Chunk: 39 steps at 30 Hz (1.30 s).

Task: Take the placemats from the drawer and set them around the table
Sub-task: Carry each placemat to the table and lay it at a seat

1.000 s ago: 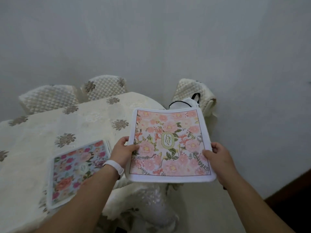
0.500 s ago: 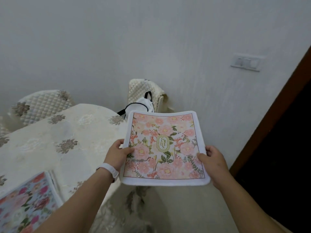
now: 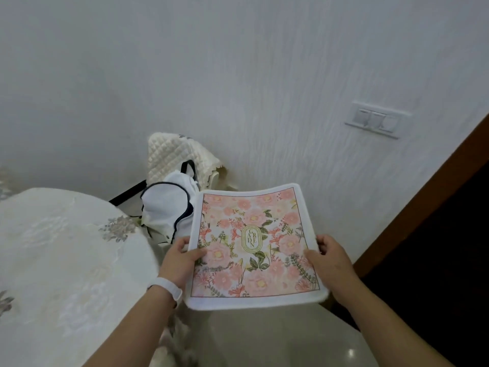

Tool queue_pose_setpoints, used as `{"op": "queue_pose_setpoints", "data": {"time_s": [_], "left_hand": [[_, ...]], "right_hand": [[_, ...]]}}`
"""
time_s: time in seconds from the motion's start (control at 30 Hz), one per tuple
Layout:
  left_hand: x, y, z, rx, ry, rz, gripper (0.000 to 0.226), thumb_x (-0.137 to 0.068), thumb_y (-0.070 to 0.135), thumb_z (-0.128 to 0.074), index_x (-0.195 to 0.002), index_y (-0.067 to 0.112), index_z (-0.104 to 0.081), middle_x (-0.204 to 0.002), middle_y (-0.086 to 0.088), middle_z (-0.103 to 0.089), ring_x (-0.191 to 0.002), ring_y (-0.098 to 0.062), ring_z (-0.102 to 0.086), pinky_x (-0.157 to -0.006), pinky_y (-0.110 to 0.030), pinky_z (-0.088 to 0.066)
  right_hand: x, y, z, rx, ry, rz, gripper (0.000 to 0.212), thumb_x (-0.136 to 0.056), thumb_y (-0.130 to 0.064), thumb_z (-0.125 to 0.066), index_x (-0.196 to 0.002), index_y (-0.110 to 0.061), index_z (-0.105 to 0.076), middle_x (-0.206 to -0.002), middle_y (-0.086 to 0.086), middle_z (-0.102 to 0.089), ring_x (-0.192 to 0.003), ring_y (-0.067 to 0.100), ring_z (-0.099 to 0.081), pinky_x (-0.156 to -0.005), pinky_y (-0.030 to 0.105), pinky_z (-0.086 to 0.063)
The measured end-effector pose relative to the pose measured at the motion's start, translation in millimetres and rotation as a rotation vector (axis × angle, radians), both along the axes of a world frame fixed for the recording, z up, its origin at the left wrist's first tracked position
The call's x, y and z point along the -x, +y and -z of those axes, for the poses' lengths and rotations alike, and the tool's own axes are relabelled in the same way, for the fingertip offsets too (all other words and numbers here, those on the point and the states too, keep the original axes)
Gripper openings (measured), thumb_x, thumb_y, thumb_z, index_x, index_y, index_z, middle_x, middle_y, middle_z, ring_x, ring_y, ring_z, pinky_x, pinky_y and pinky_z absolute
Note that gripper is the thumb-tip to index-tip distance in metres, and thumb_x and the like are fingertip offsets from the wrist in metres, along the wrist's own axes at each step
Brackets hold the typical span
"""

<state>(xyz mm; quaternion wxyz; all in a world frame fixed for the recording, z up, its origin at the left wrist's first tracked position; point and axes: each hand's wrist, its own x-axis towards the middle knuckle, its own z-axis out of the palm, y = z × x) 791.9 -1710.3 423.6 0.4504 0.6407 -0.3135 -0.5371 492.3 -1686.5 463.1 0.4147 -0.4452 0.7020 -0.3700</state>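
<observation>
I hold a pink floral placemat [image 3: 254,245] with a white border, flat in the air, off the right edge of the table [image 3: 60,260]. My left hand [image 3: 180,263] grips its left edge, thumb on top, a white band on the wrist. My right hand [image 3: 330,260] grips the right edge the same way. The table has a cream embroidered cloth with grey flower motifs and fills the left of the view. The placemat hangs over the floor, not over the table.
A chair with a quilted cream cover [image 3: 174,157] stands by the wall, with a white bag [image 3: 166,207] on its seat. A dark wooden door frame [image 3: 423,202] runs along the right. A switch plate [image 3: 375,119] is on the wall. Pale glossy floor [image 3: 277,340] lies below.
The view has swung right: the blue floral placemat on the table has left the frame and the doorway has come in. Both hands keep the same hold on the pink placemat.
</observation>
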Motion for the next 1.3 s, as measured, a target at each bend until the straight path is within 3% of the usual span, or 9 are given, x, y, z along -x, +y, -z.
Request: {"op": "queue_pose_setpoints", "data": {"time_s": [0.23, 0.57, 0.7, 0.87, 1.07, 1.17, 1.3], "left_hand": [[-1.4, -80.2, -4.7, 0.037, 0.032, 0.037, 0.026, -0.084, 0.004, -0.069, -0.107, 0.013, -0.06, -0.098, -0.017, -0.072, -0.081, -0.038, -0.071, -0.076, -0.055, -0.057], [-19.5, -131.0, 8.6, -0.015, 0.056, -0.149, 0.024, -0.086, 0.001, -0.065, -0.106, 0.012, -0.059, -0.097, -0.018, -0.071, -0.084, -0.038, -0.069, -0.076, -0.053, -0.057], [-32.1, -154.3, 13.1, -0.033, 0.005, -0.242, 0.021, -0.086, 0.002, -0.065, -0.104, 0.013, -0.06, -0.097, -0.017, -0.071, -0.082, -0.038, -0.07, -0.074, -0.052, -0.058], [-33.3, -180.9, 5.1, -0.044, -0.056, -0.388, 0.02, -0.087, 0.001, -0.064, -0.103, 0.012, -0.059, -0.096, -0.013, -0.071, -0.082, -0.034, -0.07, -0.064, -0.04, -0.057], [-42.1, -197.4, -3.0, -0.042, -0.149, -0.613, 0.02, -0.084, 0.006, -0.07, -0.099, 0.018, -0.062, -0.099, -0.009, -0.072, -0.087, -0.032, -0.069, -0.08, -0.052, -0.057], [-45.5, -189.9, -7.8, -0.043, -0.188, -0.729, 0.023, -0.083, 0.009, -0.07, -0.102, 0.019, -0.063, -0.1, -0.007, -0.072, -0.088, -0.031, -0.07, -0.079, -0.051, -0.057], [-58.6, -167.2, -8.3, -0.081, -0.212, -0.873, 0.023, -0.086, 0.012, -0.068, -0.106, 0.02, -0.061, -0.097, -0.006, -0.072, -0.084, -0.03, -0.07, -0.072, -0.046, -0.059]], "right_hand": [[-0.6, -68.8, -10.1, 0.034, 0.023, 0.023, 0.012, -0.094, -0.011, -0.059, -0.101, -0.021, -0.057, -0.096, -0.001, -0.069, -0.078, 0.016, -0.071, -0.056, 0.029, -0.057], [-21.3, -167.3, -2.1, 0.039, 0.035, -0.118, 0.017, -0.093, -0.011, -0.059, -0.09, -0.027, -0.055, -0.093, -0.001, -0.069, -0.077, 0.018, -0.071, -0.066, 0.038, -0.06], [-36.2, -219.4, 11.6, 0.006, 0.008, -0.234, 0.015, -0.094, -0.011, -0.057, -0.092, -0.025, -0.057, -0.093, -0.001, -0.07, -0.076, 0.017, -0.072, -0.064, 0.036, -0.06], [-53.2, -290.4, 19.0, -0.025, -0.027, -0.399, 0.012, -0.094, -0.01, -0.056, -0.095, -0.021, -0.057, -0.091, -0.001, -0.07, -0.069, 0.013, -0.072, -0.055, 0.029, -0.058], [-88.1, -368.8, 21.6, -0.04, -0.045, -0.617, 0.013, -0.094, -0.009, -0.057, -0.094, -0.022, -0.057, -0.089, 0.003, -0.071, -0.067, 0.016, -0.073, -0.058, 0.037, -0.061], [-114.4, -393.3, 22.5, -0.03, -0.038, -0.738, 0.012, -0.093, -0.01, -0.058, -0.093, -0.022, -0.058, -0.09, 0.005, -0.072, -0.068, 0.016, -0.073, -0.058, 0.04, -0.062], [-157.3, -404.6, 22.0, -0.015, -0.05, -0.914, 0.014, -0.093, -0.01, -0.057, -0.092, -0.024, -0.057, -0.088, 0.002, -0.071, -0.063, 0.013, -0.072, -0.051, 0.029, -0.059]]}}
